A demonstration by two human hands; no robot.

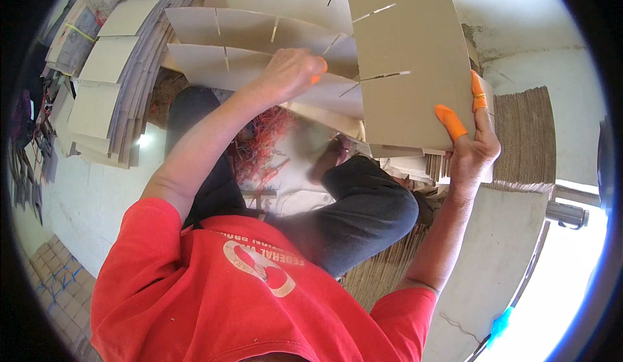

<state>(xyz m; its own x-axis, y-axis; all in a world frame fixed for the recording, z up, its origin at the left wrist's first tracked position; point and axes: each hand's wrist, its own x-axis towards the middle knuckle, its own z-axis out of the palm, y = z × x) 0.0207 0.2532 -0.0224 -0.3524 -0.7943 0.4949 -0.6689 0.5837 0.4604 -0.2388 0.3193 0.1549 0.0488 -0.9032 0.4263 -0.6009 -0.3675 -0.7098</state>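
Observation:
My right hand [477,144], with orange finger covers on its thumb and a finger, grips the lower right edge of a large upright slotted cardboard sheet [415,44]. My left hand [292,73] is closed at the top edge of the nearest long slotted cardboard strip [201,60], and an orange cover shows on one of its digits. Its fingertips are hidden behind the strip. Behind it stands a second slotted cardboard strip [243,27], roughly parallel. Both strips run toward the large sheet, where their slots meet or pass behind it; the exact joint is unclear.
Tall stacks of cardboard sheets [107,79] stand at the left, and another cardboard stack [525,138] is at the right. Red stringy scraps [263,141] lie on the floor between my legs. A metal cylinder [568,214] sits near the bright opening at far right.

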